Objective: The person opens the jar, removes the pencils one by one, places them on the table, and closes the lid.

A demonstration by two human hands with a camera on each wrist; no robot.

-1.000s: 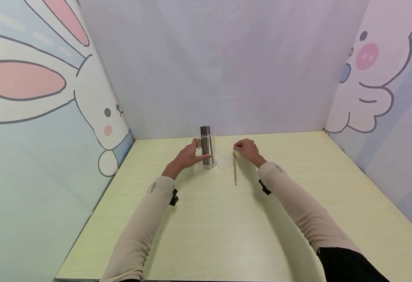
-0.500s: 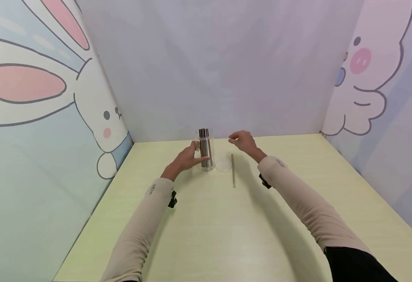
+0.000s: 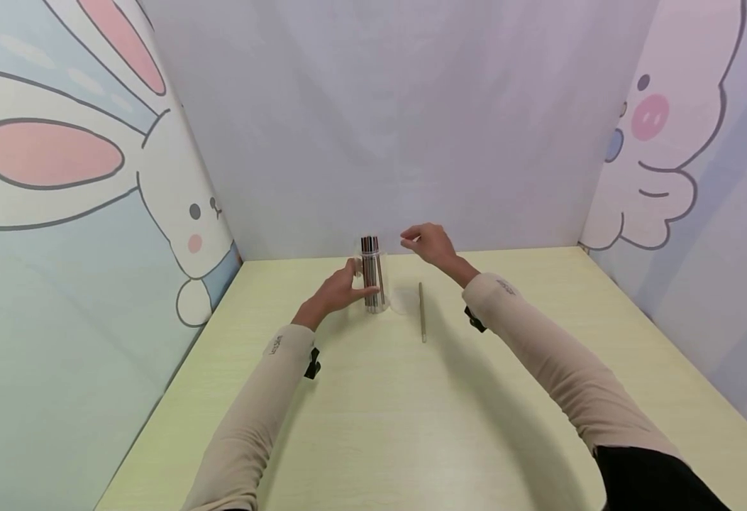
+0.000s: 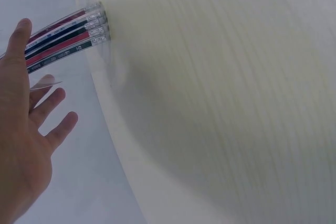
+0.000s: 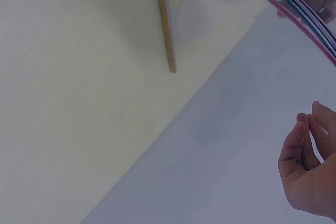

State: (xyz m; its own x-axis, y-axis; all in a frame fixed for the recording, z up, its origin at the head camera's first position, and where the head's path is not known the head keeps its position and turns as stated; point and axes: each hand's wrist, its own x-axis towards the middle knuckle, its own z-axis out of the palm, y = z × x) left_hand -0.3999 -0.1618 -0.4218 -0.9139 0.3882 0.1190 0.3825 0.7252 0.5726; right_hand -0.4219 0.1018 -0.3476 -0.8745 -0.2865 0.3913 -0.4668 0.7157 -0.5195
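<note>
A tall clear jar (image 3: 383, 278) packed with several dark pencils (image 3: 370, 266) stands upright near the back of the table. My left hand (image 3: 337, 289) holds it from the left, thumb across the front and fingers behind. In the left wrist view the pencils (image 4: 68, 38) show black, red and white stripes through the clear wall. My right hand (image 3: 433, 245) is raised to the right of the jar's top, its bent fingertips close to the thumb and nothing between them. A single wood-coloured pencil (image 3: 422, 312) lies on the table below that hand.
Between the jar and the loose pencil lies a clear round lid (image 3: 404, 301). The pale wooden table (image 3: 373, 411) ends at a grey back wall (image 3: 379, 128), with cartoon-printed walls (image 3: 92, 298) on both sides.
My right hand has left the loose pencil, risen and moved left toward the jar's top. My left hand keeps its hold on the jar.
</note>
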